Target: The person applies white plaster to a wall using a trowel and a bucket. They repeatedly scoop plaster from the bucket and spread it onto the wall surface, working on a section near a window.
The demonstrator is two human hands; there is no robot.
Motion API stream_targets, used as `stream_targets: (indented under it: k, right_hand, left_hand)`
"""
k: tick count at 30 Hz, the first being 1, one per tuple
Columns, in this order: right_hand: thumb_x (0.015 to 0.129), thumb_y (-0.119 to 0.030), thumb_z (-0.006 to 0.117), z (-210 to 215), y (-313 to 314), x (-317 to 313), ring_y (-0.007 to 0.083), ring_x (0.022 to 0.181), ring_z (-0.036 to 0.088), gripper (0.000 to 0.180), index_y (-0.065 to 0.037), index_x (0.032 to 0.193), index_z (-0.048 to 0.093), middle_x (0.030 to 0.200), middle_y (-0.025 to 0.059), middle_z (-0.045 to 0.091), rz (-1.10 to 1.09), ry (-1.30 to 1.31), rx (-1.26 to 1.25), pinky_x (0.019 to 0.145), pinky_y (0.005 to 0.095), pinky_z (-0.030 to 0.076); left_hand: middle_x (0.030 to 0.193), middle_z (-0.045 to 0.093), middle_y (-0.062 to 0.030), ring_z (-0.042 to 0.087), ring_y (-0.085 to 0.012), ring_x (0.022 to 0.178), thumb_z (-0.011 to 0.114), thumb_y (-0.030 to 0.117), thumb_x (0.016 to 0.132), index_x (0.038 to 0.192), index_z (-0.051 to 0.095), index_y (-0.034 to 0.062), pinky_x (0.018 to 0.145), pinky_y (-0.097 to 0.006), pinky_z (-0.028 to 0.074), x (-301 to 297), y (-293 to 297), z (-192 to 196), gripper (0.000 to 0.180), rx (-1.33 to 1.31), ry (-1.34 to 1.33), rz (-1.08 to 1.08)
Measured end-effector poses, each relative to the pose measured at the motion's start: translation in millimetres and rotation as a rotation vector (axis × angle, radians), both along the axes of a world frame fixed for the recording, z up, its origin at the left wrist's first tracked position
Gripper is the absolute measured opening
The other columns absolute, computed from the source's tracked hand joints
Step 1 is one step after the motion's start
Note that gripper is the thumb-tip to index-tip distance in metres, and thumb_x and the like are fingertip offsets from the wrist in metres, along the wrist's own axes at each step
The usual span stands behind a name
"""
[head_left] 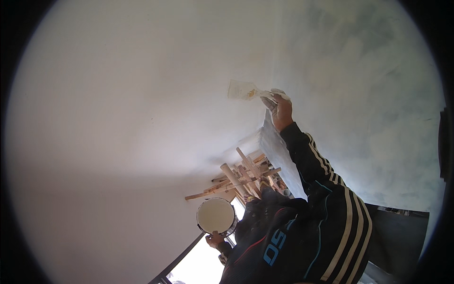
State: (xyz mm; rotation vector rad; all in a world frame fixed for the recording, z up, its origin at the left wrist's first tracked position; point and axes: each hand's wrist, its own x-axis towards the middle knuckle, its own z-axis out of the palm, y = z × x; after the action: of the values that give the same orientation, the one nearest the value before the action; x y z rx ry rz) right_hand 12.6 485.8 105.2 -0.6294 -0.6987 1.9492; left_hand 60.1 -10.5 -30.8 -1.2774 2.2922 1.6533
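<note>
My right hand [282,110] is raised with its fingers closed around the handle of a flat paintbrush [240,89]. White paint coats the brush, and its wide end points left in front of a pale surface [142,85]; I cannot tell whether it touches. Whitish smears cover the fingers. Lower down, my left hand [215,239] grips a round bucket [216,216] by its near side, thumb over the rim. Cream-white paint or a similar smooth mass shows inside. Both arms wear black sleeves, the right one striped.
A patchy grey-white wall [369,90] rises on the right. Wooden poles and boards [241,177] are heaped beyond my body. A bright window [198,265] lies below the bucket, and a dark grey panel [399,241] stands at lower right.
</note>
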Motion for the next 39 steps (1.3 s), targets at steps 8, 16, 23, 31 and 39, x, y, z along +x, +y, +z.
stream_targets:
  k: [8, 16, 23, 31, 39]
  right_hand:
    - [0.09, -0.015, 0.045, -35, -43, 72, 0.0318, 0.1, 0.057, 0.022, 0.002, 0.103, 0.049, 0.103, 0.0171, 0.055, -0.008, -0.072, -0.132, 0.088, 0.0388, 0.05]
    - [0.088, -0.014, 0.048, -62, -129, 98, 0.0267, 0.094, 0.06, 0.021, 0.0, 0.104, 0.051, 0.1, 0.0138, 0.057, 0.141, -0.315, -0.267, 0.084, 0.0375, 0.051]
    - [0.08, -0.018, 0.06, -49, -205, 82, 0.0203, 0.076, 0.064, 0.023, -0.003, 0.098, 0.062, 0.095, 0.0144, 0.063, 0.639, -0.848, 0.829, 0.069, 0.0325, 0.051]
    - [0.075, -0.025, 0.061, -122, -237, 48, 0.0277, 0.079, 0.063, 0.026, -0.017, 0.099, 0.064, 0.083, 0.0077, 0.061, 1.238, -0.65, 1.891, 0.068, 0.0413, 0.049]
    - [0.073, -0.026, 0.061, -115, -240, 43, 0.0294, 0.069, 0.063, 0.019, -0.011, 0.085, 0.063, 0.075, 0.0117, 0.062, 1.073, -0.738, 1.939, 0.062, 0.0411, 0.049]
  left_hand:
    - [0.099, 0.054, -0.0202, 0.058, -0.0284, 0.076, 0.059, 0.004, 0.066, 0.124, 0.038, -0.0069, 0.048, -0.038, 0.056, -12, -6, -28, 0.062, 0.094, -0.047, -0.16]
    - [0.082, 0.06, -0.0161, 0.061, -0.0273, 0.068, 0.062, 0.012, 0.065, 0.107, 0.052, -0.0076, 0.059, -0.039, 0.052, -19, 8, -22, 0.047, -0.171, -0.151, -0.425]
    - [0.076, 0.06, -0.0213, 0.06, -0.0348, 0.068, 0.062, 0.018, 0.063, 0.08, 0.052, -0.006, 0.062, -0.045, 0.046, -28, 22, -14, 0.031, -0.462, -0.02, -0.731]
    - [0.07, 0.06, -0.019, 0.06, -0.0346, 0.065, 0.065, 0.016, 0.061, 0.076, 0.052, -0.0024, 0.062, -0.044, 0.046, -32, 68, 51, 0.026, -0.391, 0.103, -0.869]
    - [0.071, 0.061, -0.0173, 0.061, -0.0354, 0.066, 0.066, 0.016, 0.062, 0.075, 0.052, 0.0002, 0.062, -0.044, 0.046, -43, 78, 55, 0.024, -0.418, 0.269, -0.98]
